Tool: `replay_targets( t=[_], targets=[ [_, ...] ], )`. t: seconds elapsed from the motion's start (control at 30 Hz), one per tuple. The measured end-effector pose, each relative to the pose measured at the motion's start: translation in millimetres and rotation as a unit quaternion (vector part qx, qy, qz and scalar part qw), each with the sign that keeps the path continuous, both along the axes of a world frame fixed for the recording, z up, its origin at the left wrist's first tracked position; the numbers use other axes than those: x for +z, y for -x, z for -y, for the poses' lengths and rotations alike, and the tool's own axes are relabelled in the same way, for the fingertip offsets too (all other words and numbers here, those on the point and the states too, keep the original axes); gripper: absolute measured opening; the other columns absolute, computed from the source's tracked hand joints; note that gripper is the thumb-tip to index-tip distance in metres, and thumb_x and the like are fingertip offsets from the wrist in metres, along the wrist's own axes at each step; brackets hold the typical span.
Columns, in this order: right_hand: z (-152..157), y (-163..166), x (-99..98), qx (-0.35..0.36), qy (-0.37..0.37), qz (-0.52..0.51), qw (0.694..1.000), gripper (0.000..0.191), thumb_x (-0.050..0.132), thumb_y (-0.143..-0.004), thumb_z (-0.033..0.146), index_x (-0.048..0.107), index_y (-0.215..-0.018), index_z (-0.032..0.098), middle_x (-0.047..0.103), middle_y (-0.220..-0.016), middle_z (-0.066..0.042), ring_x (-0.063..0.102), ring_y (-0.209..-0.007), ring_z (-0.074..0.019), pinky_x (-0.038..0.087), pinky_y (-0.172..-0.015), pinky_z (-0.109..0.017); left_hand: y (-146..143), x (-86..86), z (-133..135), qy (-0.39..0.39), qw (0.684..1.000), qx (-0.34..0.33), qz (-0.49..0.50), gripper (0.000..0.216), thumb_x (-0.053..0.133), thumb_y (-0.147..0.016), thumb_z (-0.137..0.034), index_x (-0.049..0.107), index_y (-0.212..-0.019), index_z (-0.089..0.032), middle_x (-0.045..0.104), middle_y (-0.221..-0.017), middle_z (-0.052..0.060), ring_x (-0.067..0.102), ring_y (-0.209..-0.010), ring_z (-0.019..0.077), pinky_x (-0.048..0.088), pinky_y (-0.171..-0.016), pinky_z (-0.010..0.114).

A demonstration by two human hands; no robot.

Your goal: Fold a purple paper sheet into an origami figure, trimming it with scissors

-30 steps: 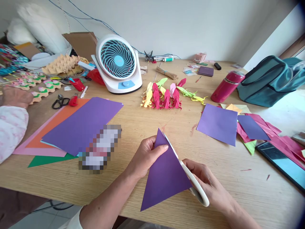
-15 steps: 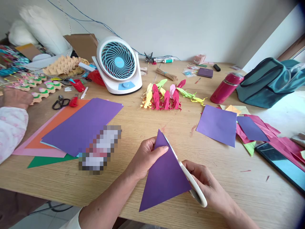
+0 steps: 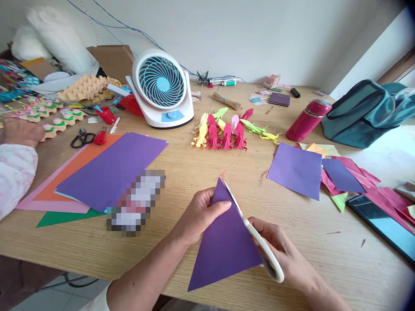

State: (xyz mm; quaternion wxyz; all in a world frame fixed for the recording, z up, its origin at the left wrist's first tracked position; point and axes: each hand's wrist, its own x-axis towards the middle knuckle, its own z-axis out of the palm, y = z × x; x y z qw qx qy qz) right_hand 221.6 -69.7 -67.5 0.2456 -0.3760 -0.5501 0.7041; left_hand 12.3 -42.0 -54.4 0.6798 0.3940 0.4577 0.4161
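Observation:
My left hand (image 3: 202, 214) pinches a folded purple sheet of paper (image 3: 227, 252), its thumb lying on top near the upper corner. The paper has a triangular shape, with its tip pointing away from me. White-handled scissors (image 3: 267, 250) are in my right hand (image 3: 280, 244), their blades running along the right edge of the paper toward the tip. Part of the blades and the fingers in the handle are hidden behind the paper and handle. To the right lies a square purple sheet (image 3: 296, 170).
A stack of coloured paper (image 3: 113, 168) and a pixelated object (image 3: 138, 203) lie left. Behind are folded paper figures (image 3: 225, 134) and a white fan (image 3: 162, 86). A red flask (image 3: 308, 121), teal bag (image 3: 363, 112) and phone (image 3: 382, 224) stand or lie right. Another person's hand (image 3: 24, 131) is far left.
The scissors and the purple paper have shifted slightly to the right and toward me. More of the blade shows along the paper's edge. Both hands keep their hold.

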Motion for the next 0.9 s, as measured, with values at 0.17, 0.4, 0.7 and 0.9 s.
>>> replay_targets(
  t=[0.17,0.4,0.7,0.9],
  targets=[
    [0.6,0.5,-0.2,-0.010,0.008,-0.005,1.000,0.042,0.060,-0.092,0.059,0.058,-0.086,0.017,0.050,-0.074,0.002,0.041,-0.064,-0.0097,0.034,-0.060,-0.022,0.4,-2.3,-0.4,-0.007,1.000,-0.018,-0.004,0.032,0.074,-0.078,-0.043,0.058,-0.074,-0.016,0.063,-0.068,0.002,0.055,-0.058,0.0115,0.037,-0.054,0.022],
    [1.5,1.5,1.1,-0.020,0.015,-0.006,1.000,0.041,0.060,-0.092,0.057,0.057,-0.084,0.017,0.049,-0.072,0.002,0.039,-0.062,-0.0089,0.033,-0.058,-0.022,1.2,-4.3,0.0,-0.019,0.999,-0.025,-0.008,0.030,0.071,-0.081,-0.041,0.057,-0.076,-0.015,0.063,-0.069,0.002,0.054,-0.058,0.0112,0.038,-0.055,0.023],
    [1.0,2.2,-1.1,-0.018,0.018,-0.002,1.000,0.041,0.061,-0.092,0.057,0.058,-0.087,0.016,0.046,-0.072,0.003,0.036,-0.063,-0.0090,0.029,-0.057,-0.023,-0.5,-1.1,0.0,-0.024,0.999,-0.029,-0.004,0.029,0.070,-0.081,-0.040,0.057,-0.076,-0.015,0.060,-0.069,0.001,0.051,-0.059,0.0100,0.038,-0.055,0.022],
    [0.8,0.3,-0.9,-0.002,0.004,0.009,1.000,0.042,0.055,-0.095,0.058,0.058,-0.089,0.016,0.047,-0.076,0.002,0.036,-0.066,-0.0098,0.030,-0.059,-0.023,-1.1,-0.4,0.5,-0.021,0.999,-0.033,-0.007,0.030,0.070,-0.080,-0.041,0.055,-0.074,-0.015,0.057,-0.067,0.000,0.049,-0.057,0.0092,0.037,-0.054,0.021]
  ],
)
